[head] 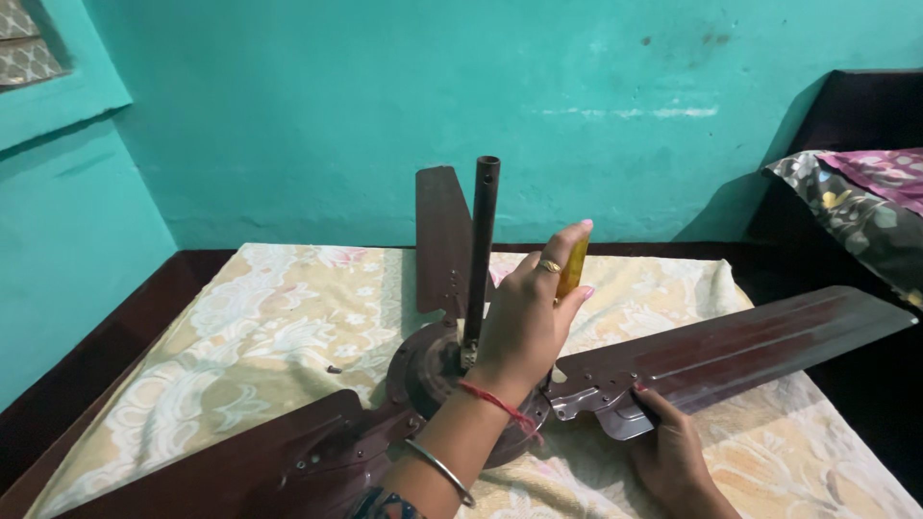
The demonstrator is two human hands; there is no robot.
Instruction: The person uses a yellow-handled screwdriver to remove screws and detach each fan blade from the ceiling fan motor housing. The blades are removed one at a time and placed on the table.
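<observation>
**A:** Where's your hand just now?

**B:** My left hand [527,322] is up over the motor hub [433,370] of the ceiling fan, fingers curled shut around a yellow tool handle [574,267], thumb along its side. The tip of that tool is hidden behind my palm, so I can't tell what it meets.

**A:** And the other?

**B:** My right hand [673,457] lies low, fingers pressed on the metal bracket [601,399] where the right blade [750,346] joins the hub. Whether they wrap under the edge, I cannot tell.

**A:** What's around it?

**B:** The dark down rod [481,250] stands upright just beside my left hand. A second blade [440,240] points away towards the green wall [385,96]; a third [231,461] runs to the lower left and is cut off by the frame.

**A:** Room to move?

**B:** The fan lies on a floral cloth [279,317] with bare cloth to the left of the hub. The right blade's tip overhangs the cloth's edge, near a patterned pillow [856,202].
</observation>
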